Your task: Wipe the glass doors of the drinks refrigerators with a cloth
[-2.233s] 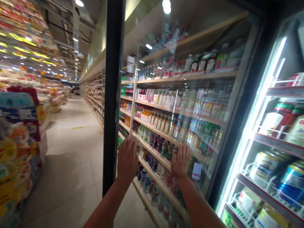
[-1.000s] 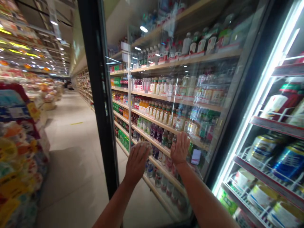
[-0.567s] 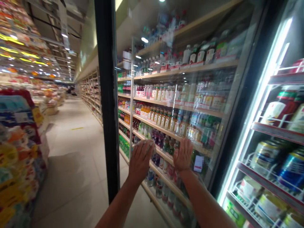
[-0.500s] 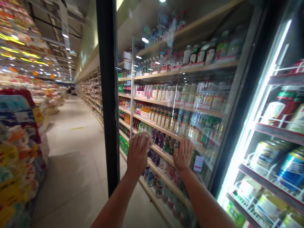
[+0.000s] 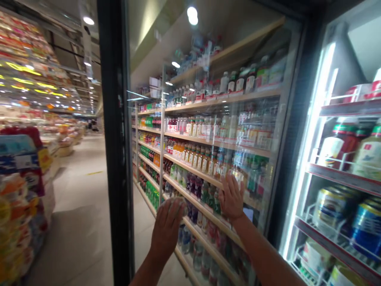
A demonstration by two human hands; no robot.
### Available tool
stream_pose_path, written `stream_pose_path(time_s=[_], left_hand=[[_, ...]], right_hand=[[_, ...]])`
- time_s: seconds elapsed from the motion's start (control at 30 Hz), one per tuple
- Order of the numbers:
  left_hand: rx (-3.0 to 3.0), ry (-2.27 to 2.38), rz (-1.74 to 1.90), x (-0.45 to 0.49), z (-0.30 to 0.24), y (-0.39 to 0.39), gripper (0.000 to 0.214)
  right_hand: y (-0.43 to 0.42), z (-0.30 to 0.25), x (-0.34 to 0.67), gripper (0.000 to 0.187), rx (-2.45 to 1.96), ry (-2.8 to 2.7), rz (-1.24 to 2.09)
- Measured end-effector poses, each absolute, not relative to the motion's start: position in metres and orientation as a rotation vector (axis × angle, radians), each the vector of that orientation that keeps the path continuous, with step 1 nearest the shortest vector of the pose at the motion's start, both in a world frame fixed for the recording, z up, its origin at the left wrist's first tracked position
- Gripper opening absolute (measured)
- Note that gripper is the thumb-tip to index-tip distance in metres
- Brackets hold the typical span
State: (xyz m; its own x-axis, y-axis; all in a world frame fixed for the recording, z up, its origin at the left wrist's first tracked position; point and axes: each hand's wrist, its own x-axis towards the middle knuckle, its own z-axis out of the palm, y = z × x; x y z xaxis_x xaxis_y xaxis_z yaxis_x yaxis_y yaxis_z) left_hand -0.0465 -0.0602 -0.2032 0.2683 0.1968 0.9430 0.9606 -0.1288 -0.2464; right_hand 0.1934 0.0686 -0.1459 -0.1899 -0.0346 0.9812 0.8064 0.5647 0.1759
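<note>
Across the middle of my remote view stands the glass door [image 5: 205, 131], open beside the lit drinks cooler [image 5: 342, 178]. Low on it, nearer the black outer frame [image 5: 114, 159], I see the left hand [image 5: 166, 226], fingers together over what looks like a pale cloth [image 5: 185, 206]; I cannot tell how firmly it is pinned. Higher, the right hand [image 5: 232, 197] seems to lie flat on the glass, fingers slightly spread. Bottles [image 5: 195, 159] show beyond both hands; at far right, cans [image 5: 331, 206] stand in the cooler. Pressing unevenly near the outer frame could swing the door, I judge, and a loose hold could let the cloth slip.
</note>
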Motion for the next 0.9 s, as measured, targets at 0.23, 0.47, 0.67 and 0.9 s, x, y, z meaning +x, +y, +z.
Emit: stream_pose_path(time_s=[0.23,0.47,0.67,0.9], left_hand=[[-1.450,-1.248,-1.030,-0.018,-0.191,-0.049,0.074],[-1.743,-1.044,-0.821,0.016,-0.179,-0.032,0.056],[-1.363,-1.208,-1.137,-0.011,-0.122,-0.031,0.063],[-1.714,-0.977,-0.708,0.012,-0.174,-0.035,0.059]], right_hand=[[0.073,-0.150,0.190,0.061,-0.736,-1.469,-0.777],[0.073,-0.148,0.190,0.064,-0.726,-1.483,-0.790],[0.076,-0.151,0.193,0.064,-0.718,-1.517,-0.773],[0.070,-0.147,0.195,0.065,-0.679,-1.483,-0.774]])
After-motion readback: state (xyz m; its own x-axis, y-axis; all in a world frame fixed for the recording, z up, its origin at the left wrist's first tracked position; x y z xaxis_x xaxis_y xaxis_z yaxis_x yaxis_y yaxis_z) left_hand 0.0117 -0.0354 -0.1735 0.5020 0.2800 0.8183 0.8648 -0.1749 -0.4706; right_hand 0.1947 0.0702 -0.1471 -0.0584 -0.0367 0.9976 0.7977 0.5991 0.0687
